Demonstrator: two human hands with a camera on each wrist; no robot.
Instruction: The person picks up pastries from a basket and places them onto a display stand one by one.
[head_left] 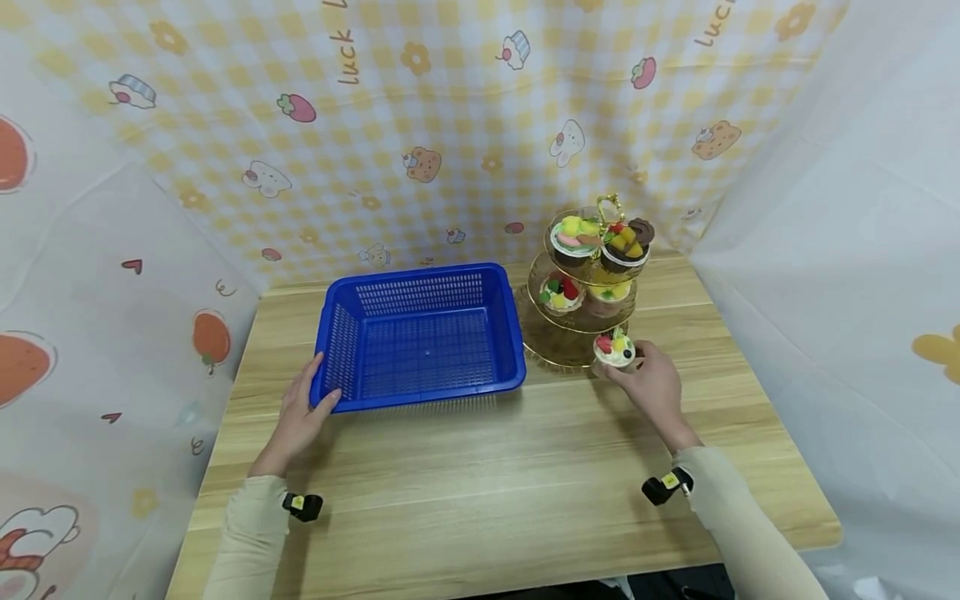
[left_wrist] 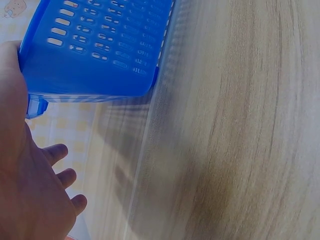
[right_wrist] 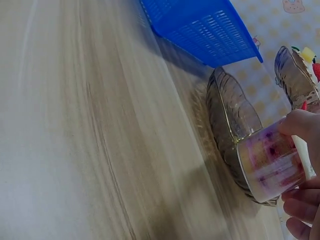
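My left hand (head_left: 300, 414) holds the front left corner of a blue plastic basket (head_left: 427, 398), thumb on the front rim and a finger at the left side. In the left wrist view the other fingers (left_wrist: 66, 177) hang below the basket's rim. My right hand (head_left: 655, 385) grips a toy cake cup (head_left: 615, 350) with cream and fruit on top. The right wrist view shows the cup's clear, layered side (right_wrist: 270, 160) tilted over the edge of the stand's lowest tier (right_wrist: 220, 115).
The three-tier stand (head_left: 557, 354) is to the right of the basket. Its top tier bears two dark cupcakes, one with orange fruit (head_left: 626, 242); two more cakes, one with a strawberry (head_left: 561, 293), sit on the middle tier. A checked cloth (head_left: 465, 108) hangs behind the wooden table (head_left: 480, 492).
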